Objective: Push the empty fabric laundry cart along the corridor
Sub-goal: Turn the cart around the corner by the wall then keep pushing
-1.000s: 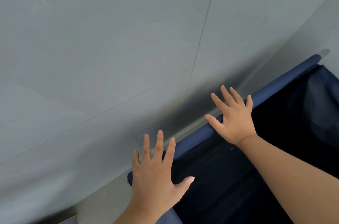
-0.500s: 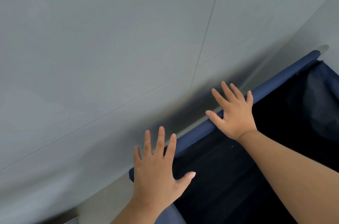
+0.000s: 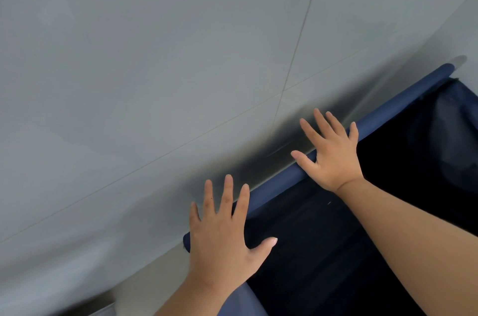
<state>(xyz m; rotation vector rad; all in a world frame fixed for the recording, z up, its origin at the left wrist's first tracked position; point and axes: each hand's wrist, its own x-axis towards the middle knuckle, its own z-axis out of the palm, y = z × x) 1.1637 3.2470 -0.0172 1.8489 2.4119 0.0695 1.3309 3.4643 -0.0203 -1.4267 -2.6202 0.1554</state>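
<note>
The laundry cart has a navy fabric-covered top rail [image 3: 382,116] that runs diagonally from lower left to upper right, with a dark, empty-looking fabric bin [image 3: 388,199] below it. My left hand [image 3: 222,233] lies flat on the rail's near end, fingers spread and straight, thumb out over the bin. My right hand [image 3: 333,152] rests palm-down farther along the same rail, fingers splayed past it. Neither hand curls around the rail. The cart's wheels and lower frame are hidden.
Large pale grey floor tiles [image 3: 155,83] with thin grout lines fill the view beyond the rail. A lighter grey wall [image 3: 465,31] rises at the far right, close to the rail's far end. A dark shadow lies on the floor along the cart.
Both hands stay flat on the rail. The rail and hands have drifted slightly up and to the right in view, and the tile joints have shifted to the right.
</note>
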